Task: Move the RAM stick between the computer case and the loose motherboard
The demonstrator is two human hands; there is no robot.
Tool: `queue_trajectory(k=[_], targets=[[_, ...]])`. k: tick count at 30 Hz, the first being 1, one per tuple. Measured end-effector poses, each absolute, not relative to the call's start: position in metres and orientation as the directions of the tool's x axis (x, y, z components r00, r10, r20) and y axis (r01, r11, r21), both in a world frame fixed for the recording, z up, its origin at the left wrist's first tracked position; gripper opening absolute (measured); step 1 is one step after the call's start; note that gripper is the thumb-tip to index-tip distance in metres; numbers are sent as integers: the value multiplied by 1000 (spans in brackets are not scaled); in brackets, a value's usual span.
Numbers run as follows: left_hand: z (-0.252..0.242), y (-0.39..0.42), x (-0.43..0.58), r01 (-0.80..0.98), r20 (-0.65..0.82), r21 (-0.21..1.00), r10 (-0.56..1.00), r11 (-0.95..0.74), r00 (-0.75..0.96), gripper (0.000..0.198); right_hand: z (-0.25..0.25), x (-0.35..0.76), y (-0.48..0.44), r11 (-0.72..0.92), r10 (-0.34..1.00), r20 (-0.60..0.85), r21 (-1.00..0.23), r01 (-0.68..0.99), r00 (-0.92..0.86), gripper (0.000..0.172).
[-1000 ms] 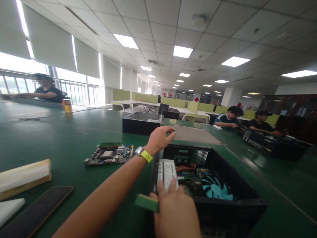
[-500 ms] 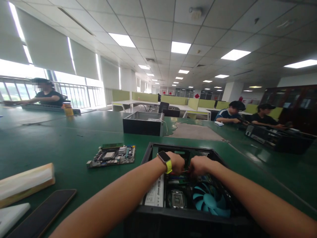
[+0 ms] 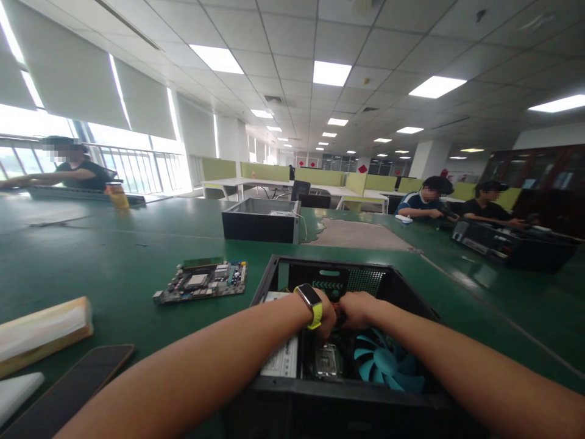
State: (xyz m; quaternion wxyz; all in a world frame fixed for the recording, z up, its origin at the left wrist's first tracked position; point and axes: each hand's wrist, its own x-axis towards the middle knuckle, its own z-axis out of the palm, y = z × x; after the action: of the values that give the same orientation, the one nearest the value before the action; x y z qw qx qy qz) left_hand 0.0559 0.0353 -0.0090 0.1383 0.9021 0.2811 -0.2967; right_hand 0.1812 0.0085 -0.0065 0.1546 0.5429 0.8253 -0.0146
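An open black computer case [image 3: 402, 286] lies on the green table in front of me. Both my hands are inside it, side by side near the far wall. My left hand [image 3: 327, 311], with a yellow-strapped watch on the wrist, is closed with its fingers curled down. My right hand [image 3: 354, 308] is closed too, touching the left. What they grip is hidden behind the hands. Below them sit a blue fan [image 3: 386, 369], a CPU socket [image 3: 327, 361] and a white-labelled drive [image 3: 283, 361].
A loose motherboard [image 3: 201, 281] lies left of the case. A second open case [image 3: 261, 221] stands further back. A dark phone [image 3: 64, 390] and a tan box [image 3: 43, 332] lie at the near left. Three people work at the table's far edges.
One second ago my left hand was raised above the case and my right held a green piece at the near edge. Both hands have since gone down into the case and stay together.
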Motion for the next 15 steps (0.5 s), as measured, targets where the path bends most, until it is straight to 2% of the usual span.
queue_trajectory(k=[6, 11, 15], targets=[[-18, 36, 55, 628, -532, 197, 456, -753, 714, 23, -7, 175, 7, 366, 907, -271, 129, 921, -323, 39], [-7, 37, 51, 631, -557, 134, 468, -764, 686, 21, -4, 177, 7, 422, 900, -209, 198, 884, -383, 32], [4, 37, 47, 686, -503, 114, 554, -719, 664, 15, 4, 188, 13, 370, 926, -155, 180, 911, -345, 31]])
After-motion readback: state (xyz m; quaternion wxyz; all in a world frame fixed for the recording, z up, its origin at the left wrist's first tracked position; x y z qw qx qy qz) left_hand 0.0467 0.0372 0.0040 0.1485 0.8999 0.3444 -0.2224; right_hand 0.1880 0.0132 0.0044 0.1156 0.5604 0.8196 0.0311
